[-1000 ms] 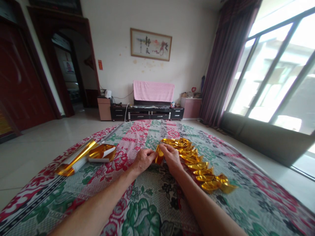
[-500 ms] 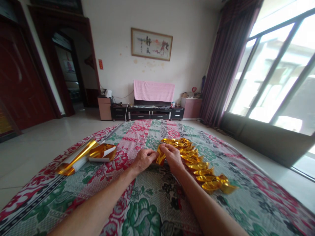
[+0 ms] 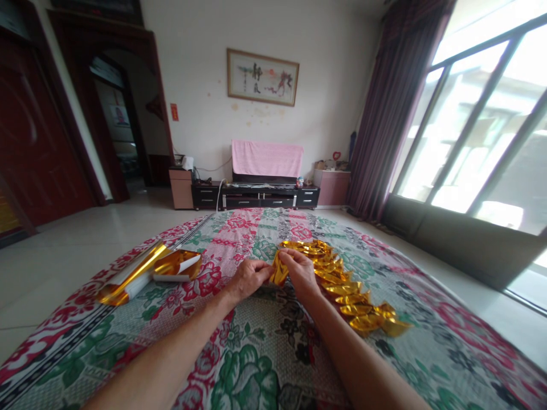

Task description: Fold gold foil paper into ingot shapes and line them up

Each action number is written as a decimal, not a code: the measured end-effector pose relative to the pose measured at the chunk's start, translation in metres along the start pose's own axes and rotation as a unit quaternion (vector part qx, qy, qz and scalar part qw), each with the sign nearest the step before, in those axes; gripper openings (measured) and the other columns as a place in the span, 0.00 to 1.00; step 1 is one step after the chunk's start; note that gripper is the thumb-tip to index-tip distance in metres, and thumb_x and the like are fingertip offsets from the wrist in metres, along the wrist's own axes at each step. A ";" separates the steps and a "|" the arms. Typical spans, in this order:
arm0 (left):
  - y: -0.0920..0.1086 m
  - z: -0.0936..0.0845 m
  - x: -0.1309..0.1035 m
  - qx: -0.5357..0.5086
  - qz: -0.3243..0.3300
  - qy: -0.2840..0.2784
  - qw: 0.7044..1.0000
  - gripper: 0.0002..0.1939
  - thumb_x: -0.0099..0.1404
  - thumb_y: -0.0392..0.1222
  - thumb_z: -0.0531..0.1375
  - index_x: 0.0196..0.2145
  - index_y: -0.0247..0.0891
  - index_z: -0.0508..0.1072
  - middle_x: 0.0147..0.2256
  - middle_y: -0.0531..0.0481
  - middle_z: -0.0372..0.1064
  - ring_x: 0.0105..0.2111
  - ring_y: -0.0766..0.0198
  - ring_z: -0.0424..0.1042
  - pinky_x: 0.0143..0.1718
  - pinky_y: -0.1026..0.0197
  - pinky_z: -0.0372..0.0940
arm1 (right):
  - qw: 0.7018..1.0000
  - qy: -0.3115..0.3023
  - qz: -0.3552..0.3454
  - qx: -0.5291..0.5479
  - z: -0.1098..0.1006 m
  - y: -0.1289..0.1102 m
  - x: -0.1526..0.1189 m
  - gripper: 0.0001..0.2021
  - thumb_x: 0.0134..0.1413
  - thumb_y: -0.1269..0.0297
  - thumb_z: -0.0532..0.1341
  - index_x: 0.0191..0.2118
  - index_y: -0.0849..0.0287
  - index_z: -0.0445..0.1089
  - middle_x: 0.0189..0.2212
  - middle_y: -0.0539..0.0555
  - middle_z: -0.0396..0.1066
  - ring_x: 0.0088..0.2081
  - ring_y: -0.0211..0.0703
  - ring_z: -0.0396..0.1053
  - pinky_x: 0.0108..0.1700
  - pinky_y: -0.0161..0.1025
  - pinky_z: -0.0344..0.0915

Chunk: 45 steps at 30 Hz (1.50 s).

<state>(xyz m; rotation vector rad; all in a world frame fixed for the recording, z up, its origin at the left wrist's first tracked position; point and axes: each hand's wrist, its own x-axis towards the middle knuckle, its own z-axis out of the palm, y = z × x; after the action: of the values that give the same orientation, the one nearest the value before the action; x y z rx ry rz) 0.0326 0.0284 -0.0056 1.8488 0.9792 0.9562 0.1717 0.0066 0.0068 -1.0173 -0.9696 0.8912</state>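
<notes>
Between my two hands is a small piece of gold foil paper [image 3: 279, 272], partly folded and shiny. My left hand [image 3: 251, 278] pinches its left edge with thumb and fingertips. At its upper right, my right hand [image 3: 299, 272] grips it between thumb and fingers, hiding part of that side. Just beyond and right of my right hand, several folded gold foil ingots [image 3: 342, 277] lie in a curved row on the flowered cloth. Over to the left rest a loose roll of gold foil sheets [image 3: 139, 276] with white backing and a smaller curled foil sheet [image 3: 178, 265].
A flowered cloth [image 3: 245, 373] covers the broad surface under my arms. Across the tiled floor stands a low black cabinet [image 3: 243, 201] with a pink towel [image 3: 268, 158] above it. A purple curtain [image 3: 391, 108] and bright windows are on the right, doors on the left.
Hardly anything differs. Both hands keep their grip on the foil paper, with only a slight shift of the fingers; the row of ingots and the foil roll stay put.
</notes>
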 end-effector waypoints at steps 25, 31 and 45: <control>0.005 0.004 -0.002 0.014 -0.034 0.024 0.999 0.17 0.53 0.50 0.56 0.29 0.32 0.76 0.16 0.53 0.66 0.16 0.69 0.63 0.18 0.67 0.53 | 0.999 -0.031 0.027 0.034 -0.004 0.006 0.005 0.15 0.35 0.58 0.64 0.30 0.63 0.71 0.21 0.49 0.68 0.22 0.34 0.62 0.26 0.32 0.59; 0.007 0.005 -0.002 0.039 -0.039 0.044 0.998 0.16 0.54 0.49 0.55 0.27 0.33 0.75 0.16 0.53 0.66 0.17 0.68 0.64 0.19 0.67 0.54 | 0.999 -0.036 0.025 0.032 -0.006 0.010 0.007 0.17 0.35 0.56 0.65 0.33 0.62 0.71 0.24 0.50 0.70 0.24 0.36 0.64 0.27 0.33 0.61; 0.008 0.007 -0.004 0.087 0.024 0.039 0.995 0.15 0.56 0.46 0.52 0.22 0.33 0.72 0.17 0.52 0.66 0.19 0.69 0.63 0.22 0.68 0.55 | 0.999 -0.020 0.033 -0.019 -0.006 0.008 0.006 0.21 0.33 0.56 0.66 0.36 0.63 0.71 0.21 0.49 0.69 0.22 0.35 0.64 0.26 0.33 0.61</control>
<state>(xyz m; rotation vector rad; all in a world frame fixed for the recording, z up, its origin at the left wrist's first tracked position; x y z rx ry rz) 0.0387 0.0197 -0.0019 1.9990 1.1004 1.0060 0.1781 0.0124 -0.0006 -1.0723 -0.9944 0.9527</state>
